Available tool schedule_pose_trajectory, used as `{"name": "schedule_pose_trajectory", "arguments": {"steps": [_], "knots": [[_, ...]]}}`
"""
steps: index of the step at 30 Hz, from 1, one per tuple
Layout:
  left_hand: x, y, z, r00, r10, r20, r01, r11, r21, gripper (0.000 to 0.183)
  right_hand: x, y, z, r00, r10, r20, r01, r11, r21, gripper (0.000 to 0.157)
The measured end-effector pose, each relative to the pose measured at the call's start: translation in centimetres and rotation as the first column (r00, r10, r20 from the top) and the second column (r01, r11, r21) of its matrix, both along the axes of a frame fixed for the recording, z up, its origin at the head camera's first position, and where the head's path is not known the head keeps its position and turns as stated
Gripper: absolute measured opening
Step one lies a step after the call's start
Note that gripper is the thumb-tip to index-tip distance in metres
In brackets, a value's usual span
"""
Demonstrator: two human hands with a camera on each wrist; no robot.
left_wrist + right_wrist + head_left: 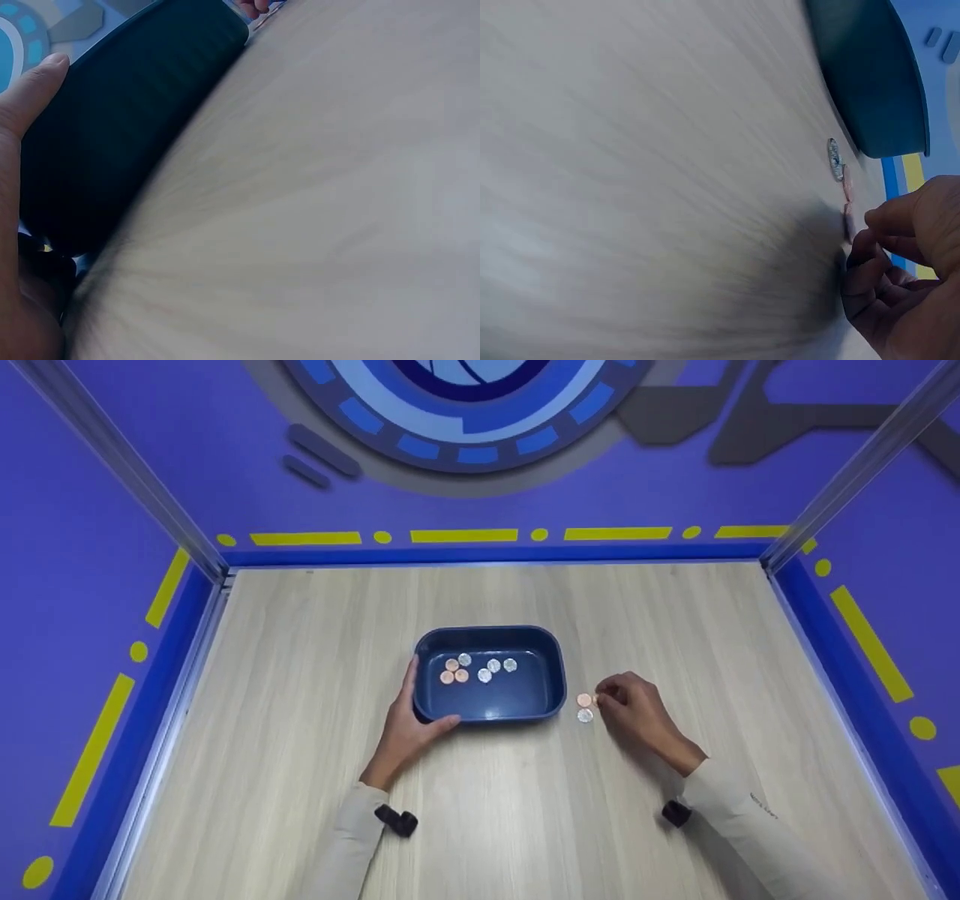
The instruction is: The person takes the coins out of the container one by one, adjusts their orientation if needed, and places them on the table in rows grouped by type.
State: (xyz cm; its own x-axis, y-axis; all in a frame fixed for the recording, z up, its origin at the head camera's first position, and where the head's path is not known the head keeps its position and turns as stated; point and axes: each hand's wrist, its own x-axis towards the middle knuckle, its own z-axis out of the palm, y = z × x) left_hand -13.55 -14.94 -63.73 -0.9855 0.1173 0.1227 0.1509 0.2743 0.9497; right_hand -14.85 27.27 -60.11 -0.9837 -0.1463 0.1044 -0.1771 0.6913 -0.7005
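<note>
A dark blue rectangular container [487,712] sits on the table with several copper and silver coins inside. My left hand [409,735] grips its near left corner, fingers along the left side and thumb over the front rim; the left wrist view shows the thumb [41,82] against the wall. To the right of the container lie a copper coin [584,700] and, just nearer, a silver coin [585,715]. My right hand [637,712] is beside them, its curled fingertips and thumb pinching another copper coin [848,221], partly hidden in the head view.
The wood-grain table [300,660] is bordered by purple-blue panels with yellow marks at the back and both sides. Metal posts [135,472] stand at the back corners. Dark straps with small black pieces [397,819] are on the wrists.
</note>
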Motion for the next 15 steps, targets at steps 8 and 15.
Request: {"name": "schedule_pose_trajectory", "arguments": {"steps": [8,15], "knots": [[0.2,0.0,-0.3,1.0,0.005,-0.009,-0.005,1.0,-0.012,0.13,-1.0,-0.9,2.8,0.999,0.03,-0.046,-0.033,0.996,-0.083,0.013],[-0.2,0.0,-0.3,1.0,-0.001,-0.023,0.001,1.0,-0.008,0.13,-2.2,-2.3,5.2,0.993,0.064,-0.098,-0.075,0.991,-0.109,0.012]]}}
